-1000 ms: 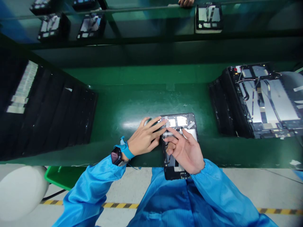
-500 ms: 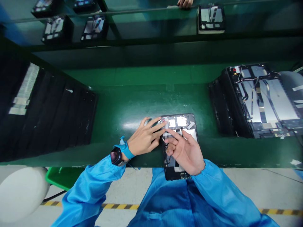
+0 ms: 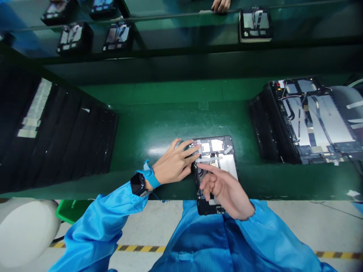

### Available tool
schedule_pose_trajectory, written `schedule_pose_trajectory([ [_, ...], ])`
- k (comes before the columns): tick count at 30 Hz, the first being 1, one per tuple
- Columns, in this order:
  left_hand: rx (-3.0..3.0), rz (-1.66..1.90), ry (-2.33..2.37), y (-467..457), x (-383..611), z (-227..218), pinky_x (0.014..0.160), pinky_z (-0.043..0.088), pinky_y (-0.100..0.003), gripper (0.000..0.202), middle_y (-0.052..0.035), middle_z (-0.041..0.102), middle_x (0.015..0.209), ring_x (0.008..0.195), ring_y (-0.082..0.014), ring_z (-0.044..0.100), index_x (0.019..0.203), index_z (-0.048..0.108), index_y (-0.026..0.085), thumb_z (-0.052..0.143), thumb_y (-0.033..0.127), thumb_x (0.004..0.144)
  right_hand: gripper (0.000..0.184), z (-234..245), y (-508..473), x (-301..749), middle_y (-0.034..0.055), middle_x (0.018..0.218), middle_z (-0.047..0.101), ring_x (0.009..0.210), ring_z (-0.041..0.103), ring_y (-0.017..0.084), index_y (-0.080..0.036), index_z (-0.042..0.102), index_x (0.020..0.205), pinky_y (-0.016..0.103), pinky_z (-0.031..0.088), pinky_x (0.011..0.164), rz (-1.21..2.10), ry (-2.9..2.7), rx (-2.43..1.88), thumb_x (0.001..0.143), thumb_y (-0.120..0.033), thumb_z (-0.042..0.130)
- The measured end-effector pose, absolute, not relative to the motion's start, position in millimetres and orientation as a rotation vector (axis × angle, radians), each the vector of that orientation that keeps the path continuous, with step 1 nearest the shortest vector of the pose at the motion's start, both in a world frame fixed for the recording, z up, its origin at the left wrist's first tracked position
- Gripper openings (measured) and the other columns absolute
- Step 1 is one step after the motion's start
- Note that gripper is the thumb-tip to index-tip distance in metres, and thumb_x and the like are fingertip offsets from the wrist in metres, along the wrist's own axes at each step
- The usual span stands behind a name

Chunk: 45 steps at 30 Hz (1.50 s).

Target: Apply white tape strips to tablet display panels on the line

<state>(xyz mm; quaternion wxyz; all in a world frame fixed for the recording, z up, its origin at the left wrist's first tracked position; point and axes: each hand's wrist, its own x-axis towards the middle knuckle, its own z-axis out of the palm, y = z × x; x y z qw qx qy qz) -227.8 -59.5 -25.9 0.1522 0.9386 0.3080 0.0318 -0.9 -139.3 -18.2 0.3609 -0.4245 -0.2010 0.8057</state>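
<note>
A tablet with its back off lies on the green bench, its lower end jutting over the front edge. Metal shields, ribbon cables and a silver battery show inside it. My left hand, palm down with fingers spread, rests its fingertips on the tablet's upper left corner. Over the tablet's middle is my right hand, index finger stretched toward the left edge and the other fingers loosely curled. Nothing is held in it. A strip of pale tape crosses the tablet just above that index finger. My right hand hides part of the lower half.
Black tablet housings stand in a long row at left. More opened tablets are stacked at right. Beyond a ledge, another person's hand and several tablet stacks are visible. A green bin and white stool stand below.
My right hand has shifted down and to the right, its index finger now lower on the tablet, uncovering the pale tape strip. My left hand keeps its place on the corner.
</note>
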Motion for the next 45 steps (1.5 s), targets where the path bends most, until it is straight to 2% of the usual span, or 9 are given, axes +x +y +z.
schedule_pose_trajectory([
  [3,2.685,0.094,0.877,-59.2,-228.5,-27.3,0.114,0.035,-0.076,0.05,-0.0121,0.051,0.163,0.15,-0.044,0.041,0.145,0.064,0.019,0.047,0.018,0.098,0.028,-22.7,-136.3,7.0,0.0041,0.083,0.072,0.071,0.062,0.021,-0.026,0.074,0.124,0.038,0.05,0.073,1.395,-1.31,-1.378,0.098,-0.036,0.069],
  [6,2.668,0.137,0.894,-59.8,-230.1,-30.3,0.116,0.034,-0.074,0.053,-0.0102,0.051,0.163,0.151,-0.0422,0.04,0.148,0.062,0.022,0.048,0.016,0.097,0.029,-33.2,-116.3,12.5,0.008,0.094,0.071,0.087,0.063,0.026,-0.026,0.072,0.127,0.042,0.05,0.082,0.73,-1.889,-1.361,0.102,-0.022,0.059],
  [9,2.647,0.169,0.91,-59.9,-232.2,-33.4,0.116,0.034,-0.072,0.056,-0.0092,0.052,0.163,0.152,-0.0403,0.041,0.149,0.061,0.025,0.048,0.014,0.096,0.031,-41.9,-91.7,11.7,0.0108,0.098,0.071,0.09,0.061,0.027,-0.02,0.071,0.127,0.041,0.049,0.078,0.405,-2.243,-1.277,0.103,-0.014,0.053],
  [12,2.624,0.188,0.892,-59.0,-234.7,-36.1,0.116,0.035,-0.071,0.058,-0.0079,0.051,0.164,0.153,-0.0389,0.04,0.15,0.06,0.026,0.047,0.013,0.095,0.023,-45.8,-76.6,7.3,0.0107,0.094,0.07,0.088,0.057,0.026,-0.017,0.074,0.111,0.039,0.046,0.074,0.221,-2.381,-1.23,0.103,-0.012,0.054],
  [18,2.595,0.232,0.873,-57.3,-237.6,-39.4,0.115,0.036,-0.069,0.063,-0.0072,0.052,0.164,0.154,-0.0384,0.04,0.153,0.058,0.027,0.048,0.01,0.093,0.025,-49.0,-72.7,1.4,0.0078,0.083,0.066,0.081,0.051,0.023,-0.019,0.072,0.087,0.037,0.041,0.073,0.098,-2.423,-1.143,0.104,-0.011,0.055],
  [27,2.634,0.228,0.848,-55.6,-237.7,-38.8,0.113,0.037,-0.066,0.066,-0.007,0.05,0.165,0.151,-0.0393,0.042,0.154,0.056,0.027,0.05,0.009,0.091,0.022,-52.6,-77.7,-6.0,0.0092,0.088,0.069,0.088,0.055,0.025,-0.02,0.071,0.09,0.039,0.045,0.077,0.312,-2.221,-1.178,0.104,-0.013,0.055],
  [36,2.642,0.264,0.831,-54.7,-239.1,-41.3,0.114,0.037,-0.065,0.07,-0.0059,0.05,0.165,0.151,-0.038,0.041,0.157,0.053,0.03,0.051,0.009,0.09,0.024,-56.9,-87.4,-3.8,0.0096,0.089,0.067,0.087,0.055,0.025,-0.02,0.073,0.09,0.039,0.046,0.076,0.319,-2.226,-1.207,0.102,-0.01,0.054],
  [42,2.637,0.243,0.83,-54.6,-238.8,-39.3,0.114,0.038,-0.065,0.073,-0.0056,0.048,0.166,0.151,-0.0379,0.041,0.16,0.048,0.032,0.051,0.008,0.091,0.023,-57.5,-87.4,-1.2,0.0116,0.094,0.069,0.09,0.056,0.027,-0.016,0.071,0.115,0.04,0.046,0.077,0.226,-2.317,-1.18,0.104,-0.012,0.051],
  [45,2.63,0.233,0.834,-54.4,-238.7,-39.2,0.114,0.037,-0.066,0.075,-0.0051,0.048,0.167,0.151,-0.0379,0.041,0.161,0.047,0.032,0.051,0.008,0.09,0.021,-58.1,-85.6,-0.6,0.0108,0.091,0.068,0.088,0.055,0.026,-0.018,0.072,0.104,0.039,0.043,0.074,0.15,-2.369,-1.162,0.103,-0.012,0.052],
])
